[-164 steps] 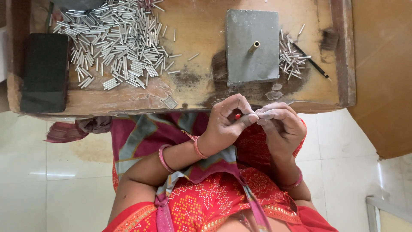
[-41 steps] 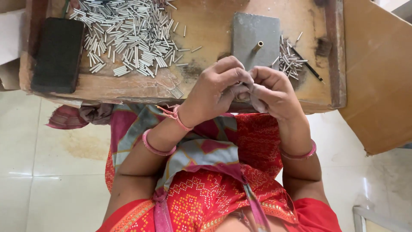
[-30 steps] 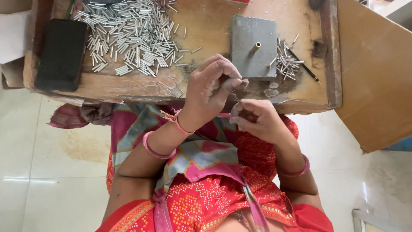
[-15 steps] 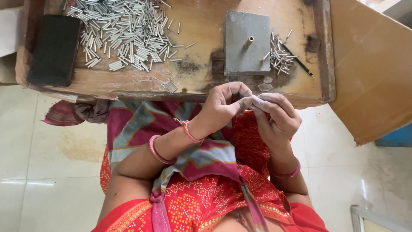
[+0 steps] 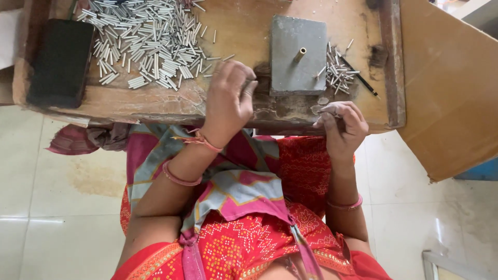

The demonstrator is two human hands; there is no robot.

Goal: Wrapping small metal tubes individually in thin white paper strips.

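Observation:
My left hand [image 5: 228, 98] reaches over the front edge of the wooden table [image 5: 155, 103], fingers curled together, just right of a big pile of short silvery tubes [image 5: 145, 41]. I cannot make out anything in it. My right hand [image 5: 340, 124] stays at the table's edge and pinches a small pale tube [image 5: 328, 110] in its fingertips. Between the hands, further back, lies a grey square block [image 5: 295, 72] with a short brass peg [image 5: 300, 53] standing on it.
A smaller heap of tubes [image 5: 337, 70] and a thin black stick [image 5: 360, 78] lie right of the block. A black rectangular block [image 5: 59, 62] sits at the table's left end. A brown board [image 5: 446, 88] leans at the right. Pale floor tiles surround my lap.
The hands were joined over my lap, working a small piece. They have parted: the left hand moved forward over the table toward the big pile, the right moved up to the table's edge.

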